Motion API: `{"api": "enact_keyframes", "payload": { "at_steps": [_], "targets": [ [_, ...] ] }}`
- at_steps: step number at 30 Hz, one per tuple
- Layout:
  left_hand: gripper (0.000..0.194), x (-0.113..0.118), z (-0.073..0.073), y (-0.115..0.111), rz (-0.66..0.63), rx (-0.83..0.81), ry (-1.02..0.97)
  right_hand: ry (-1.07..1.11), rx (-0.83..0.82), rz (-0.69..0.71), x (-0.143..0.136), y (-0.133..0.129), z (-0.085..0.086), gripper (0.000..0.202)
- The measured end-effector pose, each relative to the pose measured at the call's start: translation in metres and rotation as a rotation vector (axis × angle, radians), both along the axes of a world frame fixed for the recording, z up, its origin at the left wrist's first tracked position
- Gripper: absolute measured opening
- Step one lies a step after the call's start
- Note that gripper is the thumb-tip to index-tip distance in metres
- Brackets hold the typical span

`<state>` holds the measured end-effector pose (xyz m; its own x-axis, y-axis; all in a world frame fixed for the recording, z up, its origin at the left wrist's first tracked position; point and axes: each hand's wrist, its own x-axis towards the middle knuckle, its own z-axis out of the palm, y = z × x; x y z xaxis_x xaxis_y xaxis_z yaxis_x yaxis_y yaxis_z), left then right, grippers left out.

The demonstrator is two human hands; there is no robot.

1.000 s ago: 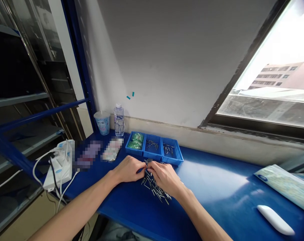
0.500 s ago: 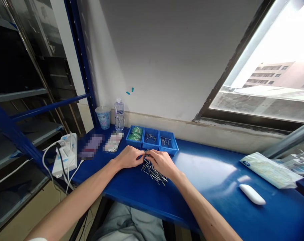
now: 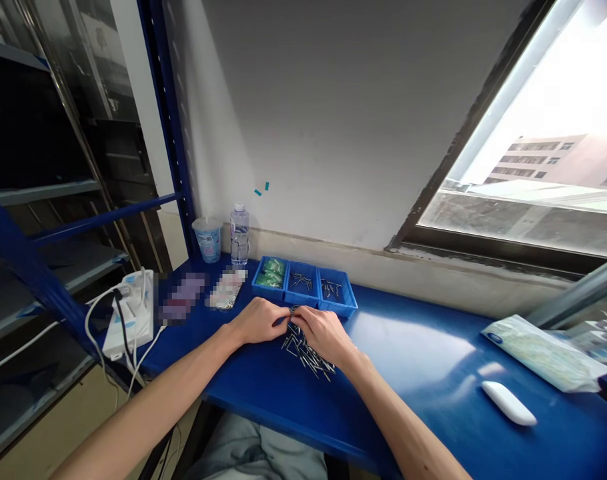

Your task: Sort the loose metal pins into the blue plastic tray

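Metal rods, slim, lie in a loose heap on the blue tabletop, lower centre of frame. Left hand: at upper left of heap, fingers bent, thumb drawn toward fingertips. Right hand: over upper right of heap, covering part of it; fingers curled, tips close to the left hand's. Gap between the fingertips is too small to resolve; cannot tell how nearly either hand is closed, or whether it grips a rod. Three blue bins stand in a row just above the hands: left bin contains green packets; middle bin and right bin contain thin metal pieces.
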<state>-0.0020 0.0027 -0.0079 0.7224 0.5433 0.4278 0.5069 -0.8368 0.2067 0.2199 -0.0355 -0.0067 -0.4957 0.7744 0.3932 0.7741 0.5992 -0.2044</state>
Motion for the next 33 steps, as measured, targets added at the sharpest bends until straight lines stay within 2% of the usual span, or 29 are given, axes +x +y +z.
{"api": "enact_keyframes", "payload": {
  "at_steps": [3,9,13,15,17,20,22,24,28,30,33],
  "targets": [
    [0.021,-0.001,0.0,0.0,-0.001,-0.024,-0.009,0.026,-0.009,0.04,0.003,0.0,0.0,0.012],
    [0.018,0.0,0.001,0.002,0.013,-0.048,-0.031,0.042,0.008,0.01,-0.001,0.003,-0.003,0.018],
    [0.019,-0.001,0.003,0.005,0.03,-0.116,-0.063,0.035,0.1,0.057,0.003,0.002,0.007,0.023],
    [0.022,-0.003,0.006,0.007,0.045,-0.223,-0.07,0.088,0.201,0.075,0.009,-0.001,0.016,0.02],
    [0.026,-0.006,0.011,0.009,0.051,-0.365,-0.052,0.229,0.346,0.048,0.017,-0.004,0.025,0.014],
    [0.038,-0.013,0.017,0.01,0.023,-0.559,-0.012,0.511,0.673,-0.083,0.023,-0.005,0.034,0.007],
    [0.046,-0.016,0.019,0.009,0.004,-0.631,0.011,0.653,0.848,-0.208,0.022,-0.002,0.037,0.009],
    [0.046,-0.016,0.019,0.008,-0.011,-0.649,0.031,0.649,0.827,-0.313,0.02,0.002,0.038,0.013],
    [0.042,-0.013,0.017,0.005,-0.033,-0.631,0.035,0.44,0.594,-0.472,0.017,0.007,0.034,0.025],
    [0.039,-0.011,0.016,0.005,-0.027,-0.625,0.036,0.406,0.594,-0.499,0.02,0.007,0.028,0.027],
    [0.036,-0.011,0.015,0.005,-0.014,-0.621,0.051,0.393,0.623,-0.461,0.023,0.005,0.018,0.023]
  ]
}}
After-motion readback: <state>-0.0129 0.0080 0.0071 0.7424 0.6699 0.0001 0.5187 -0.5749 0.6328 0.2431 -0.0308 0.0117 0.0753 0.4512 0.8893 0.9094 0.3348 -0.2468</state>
